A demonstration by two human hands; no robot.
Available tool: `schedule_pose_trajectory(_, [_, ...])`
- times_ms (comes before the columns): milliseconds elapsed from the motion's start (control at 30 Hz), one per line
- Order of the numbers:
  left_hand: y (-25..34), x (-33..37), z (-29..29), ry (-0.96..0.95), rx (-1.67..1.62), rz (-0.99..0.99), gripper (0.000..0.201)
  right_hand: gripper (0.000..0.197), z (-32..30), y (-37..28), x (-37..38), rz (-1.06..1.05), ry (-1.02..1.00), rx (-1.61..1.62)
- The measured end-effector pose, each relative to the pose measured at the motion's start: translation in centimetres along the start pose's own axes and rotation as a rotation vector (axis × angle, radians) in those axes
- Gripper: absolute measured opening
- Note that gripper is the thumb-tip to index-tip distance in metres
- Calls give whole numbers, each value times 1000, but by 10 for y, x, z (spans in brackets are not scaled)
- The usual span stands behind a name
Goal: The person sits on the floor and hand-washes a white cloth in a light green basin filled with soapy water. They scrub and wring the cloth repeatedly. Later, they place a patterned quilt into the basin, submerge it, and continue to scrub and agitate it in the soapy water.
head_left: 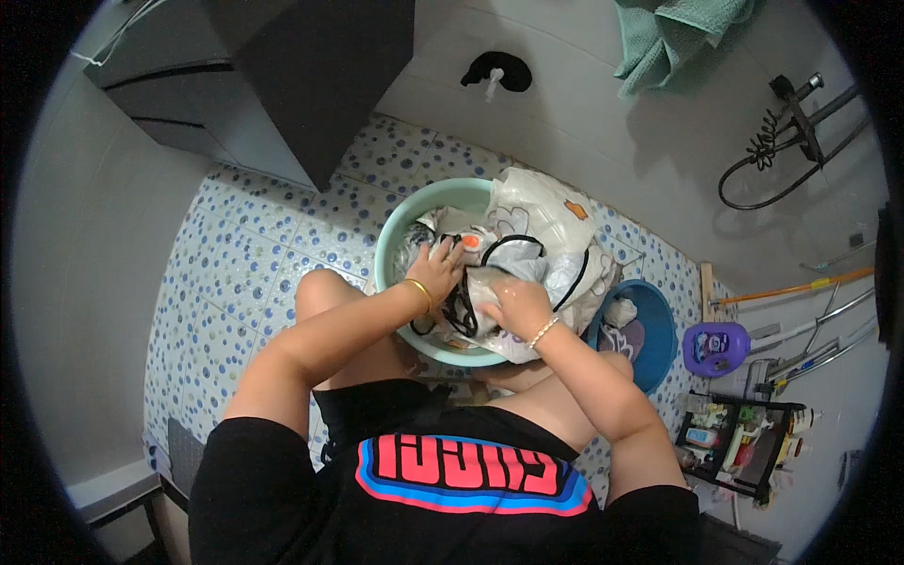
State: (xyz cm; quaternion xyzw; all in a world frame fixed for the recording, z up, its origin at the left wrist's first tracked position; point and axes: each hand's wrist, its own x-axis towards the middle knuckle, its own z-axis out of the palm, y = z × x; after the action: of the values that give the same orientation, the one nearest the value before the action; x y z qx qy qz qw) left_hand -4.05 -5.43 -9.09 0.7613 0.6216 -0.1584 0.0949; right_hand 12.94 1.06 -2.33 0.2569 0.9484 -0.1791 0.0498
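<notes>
A pale green basin (382, 252) stands on the floor between my legs, filled with a bunched white cloth with black trim and printed cartoon shapes (541, 212). Part of this cloth hangs over the basin's right rim. On the left side of the heap rests my left hand (436, 273), its fingers stretched and apart over the fabric, a gold bangle at the wrist. Beside it, my right hand (520, 305) is closed on a fold of the same cloth, a beaded bracelet at the wrist. Its palm side is hidden, and the cloth covers much of the basin's inside.
Close on the right is a blue basin (667, 330) with cloth items inside. Past it stand a purple jug (716, 348) and a black rack of bottles (744, 443). A dark cabinet (311, 85) is at the far left; a green towel (678, 38) hangs at the back wall.
</notes>
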Motion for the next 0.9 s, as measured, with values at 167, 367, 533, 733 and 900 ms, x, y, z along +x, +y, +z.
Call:
schedule_pose_trajectory(167, [3,23,8,-123,21,-153,127,117,29,16,35,7,-83,-390])
schedule_pose_trajectory(367, [11,58,38,-211,107,-217,114,119,79,38,53,29,-319,-522])
schedule_pose_trajectory(533, [2,74,70,-377,47,-47,89,81,115,57,67,-74,-175,-537])
schedule_pose_trajectory(733, [-10,64,67,-1,-540,-58,95,42,140,78,76,-85,-91,-196])
schedule_pose_trajectory(900, [-17,84,88,230,-830,-221,64,35,141,86,90,25,99,93])
